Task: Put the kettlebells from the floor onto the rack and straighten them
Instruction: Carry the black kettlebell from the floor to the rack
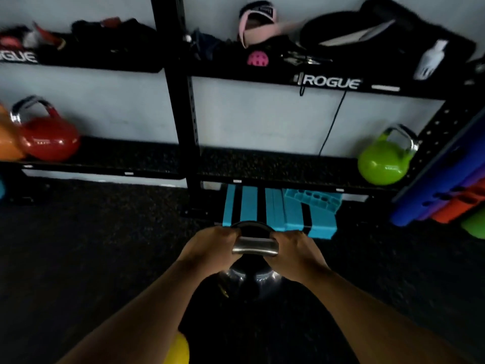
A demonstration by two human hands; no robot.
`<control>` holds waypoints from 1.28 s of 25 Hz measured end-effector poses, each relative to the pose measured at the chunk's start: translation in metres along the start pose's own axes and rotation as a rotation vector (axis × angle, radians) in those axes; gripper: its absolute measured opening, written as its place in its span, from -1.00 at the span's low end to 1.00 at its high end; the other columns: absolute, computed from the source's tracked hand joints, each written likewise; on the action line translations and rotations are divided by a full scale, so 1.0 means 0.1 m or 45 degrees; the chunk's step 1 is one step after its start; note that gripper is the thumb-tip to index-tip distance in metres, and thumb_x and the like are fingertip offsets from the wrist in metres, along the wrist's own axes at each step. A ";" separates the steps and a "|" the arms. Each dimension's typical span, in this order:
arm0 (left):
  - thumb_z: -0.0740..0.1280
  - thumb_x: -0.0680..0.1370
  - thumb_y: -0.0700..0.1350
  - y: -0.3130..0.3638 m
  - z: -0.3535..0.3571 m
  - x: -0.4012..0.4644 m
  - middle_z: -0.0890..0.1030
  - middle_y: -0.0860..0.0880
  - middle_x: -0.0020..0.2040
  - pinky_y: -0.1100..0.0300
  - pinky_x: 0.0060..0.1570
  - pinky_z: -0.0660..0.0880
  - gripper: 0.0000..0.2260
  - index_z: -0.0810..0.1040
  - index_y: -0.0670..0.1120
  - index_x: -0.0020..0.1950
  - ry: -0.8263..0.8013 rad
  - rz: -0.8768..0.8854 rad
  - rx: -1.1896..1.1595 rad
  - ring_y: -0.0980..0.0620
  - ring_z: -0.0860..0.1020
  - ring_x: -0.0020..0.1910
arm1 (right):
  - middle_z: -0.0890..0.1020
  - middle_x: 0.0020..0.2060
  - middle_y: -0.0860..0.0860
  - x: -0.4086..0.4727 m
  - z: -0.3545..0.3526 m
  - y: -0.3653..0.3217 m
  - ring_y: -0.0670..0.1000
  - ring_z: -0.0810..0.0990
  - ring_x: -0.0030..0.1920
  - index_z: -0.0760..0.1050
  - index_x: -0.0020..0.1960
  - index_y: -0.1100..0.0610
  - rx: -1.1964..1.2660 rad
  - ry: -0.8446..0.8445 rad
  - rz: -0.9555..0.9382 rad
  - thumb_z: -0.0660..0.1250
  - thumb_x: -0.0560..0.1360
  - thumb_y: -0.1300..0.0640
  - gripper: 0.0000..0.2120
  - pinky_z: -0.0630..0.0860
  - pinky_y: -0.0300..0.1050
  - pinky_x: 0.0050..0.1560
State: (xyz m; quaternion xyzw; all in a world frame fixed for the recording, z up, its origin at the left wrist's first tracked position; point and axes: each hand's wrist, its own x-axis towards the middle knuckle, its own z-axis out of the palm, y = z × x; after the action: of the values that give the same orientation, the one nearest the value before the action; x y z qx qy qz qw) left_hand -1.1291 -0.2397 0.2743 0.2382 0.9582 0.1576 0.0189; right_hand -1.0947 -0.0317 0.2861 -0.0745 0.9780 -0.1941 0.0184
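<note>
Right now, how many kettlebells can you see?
3 for sure: a red one on the rack's left shelf, a green one at the right, a black one in both hands. Orange and yellow shapes at the edges may be more.

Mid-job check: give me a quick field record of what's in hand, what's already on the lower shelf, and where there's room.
in hand: black kettlebell, steel handle gripped at both ends
left hand: closed on handle
right hand: closed on handle
lower shelf: green kettlebell at right end; red kettlebell and an orange one at left
free space: long bare stretch between red and green
under shelf: teal blocks
floor: yellow object near bottom edge, partly hidden
image: motion-blurred
</note>
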 end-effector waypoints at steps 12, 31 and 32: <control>0.35 0.45 0.03 -1.25 -0.19 2.62 0.67 -0.03 -0.13 0.06 -0.21 0.54 -0.73 0.42 0.10 0.12 0.169 -0.187 -0.024 -0.12 0.67 -0.16 | 0.70 -0.20 -0.03 3.06 0.01 0.52 -0.02 0.65 -0.24 0.44 0.01 -0.12 0.145 0.142 -0.064 0.38 0.40 0.06 -0.77 0.48 -0.20 -0.32; 0.42 0.49 -0.15 -2.01 0.09 4.92 0.63 -0.11 -0.12 -0.01 -0.13 0.58 -0.84 0.52 -0.12 0.01 0.096 -0.280 -0.169 -0.12 0.62 -0.14 | 0.39 -0.37 -0.11 5.27 0.06 1.27 -0.01 0.44 -0.33 0.34 -0.19 0.08 0.188 0.097 0.052 0.38 0.44 0.25 -0.78 0.22 -0.28 -0.43; 0.42 0.48 -0.15 -2.03 0.09 4.94 0.63 -0.10 -0.14 -0.04 -0.13 0.59 -0.85 0.52 -0.11 0.00 0.093 -0.291 -0.174 -0.12 0.62 -0.15 | 0.41 -0.36 -0.09 5.30 0.07 1.28 0.00 0.45 -0.31 0.35 -0.17 0.08 0.189 0.106 0.051 0.38 0.44 0.24 -0.80 0.22 -0.28 -0.43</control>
State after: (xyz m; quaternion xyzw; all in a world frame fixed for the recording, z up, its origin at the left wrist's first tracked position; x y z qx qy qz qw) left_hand -1.6572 -0.1782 0.2213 0.1197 0.9661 0.2280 0.0181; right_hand -1.6356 0.0019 0.2269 -0.0452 0.9621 -0.2685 -0.0129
